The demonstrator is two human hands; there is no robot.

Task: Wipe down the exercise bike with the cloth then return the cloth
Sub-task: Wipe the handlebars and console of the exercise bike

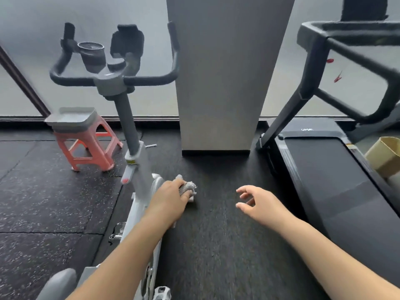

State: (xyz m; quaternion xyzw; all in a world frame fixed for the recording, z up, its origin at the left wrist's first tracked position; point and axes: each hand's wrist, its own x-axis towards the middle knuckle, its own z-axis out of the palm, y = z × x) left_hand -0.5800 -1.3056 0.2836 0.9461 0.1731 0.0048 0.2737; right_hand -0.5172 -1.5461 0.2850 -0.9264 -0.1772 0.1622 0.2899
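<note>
A white exercise bike (138, 169) with a grey post and black handlebars (112, 80) stands left of centre; its grey saddle (58, 282) shows at the bottom left. My left hand (168, 200) presses a bunched grey cloth (189, 187) against the right side of the bike's white frame, low down near the flywheel housing. Fingers wrap over the cloth and hide most of it. My right hand (257, 202) hovers above the dark floor to the right, fingers spread and curled, holding nothing.
A pink stool (86, 152) with a grey tray on top stands left of the bike. A grey pillar (218, 83) rises behind the hands. A black treadmill (337, 169) runs along the right, with a cardboard box (383, 156) beside it. Dark rubber floor (216, 256) lies between.
</note>
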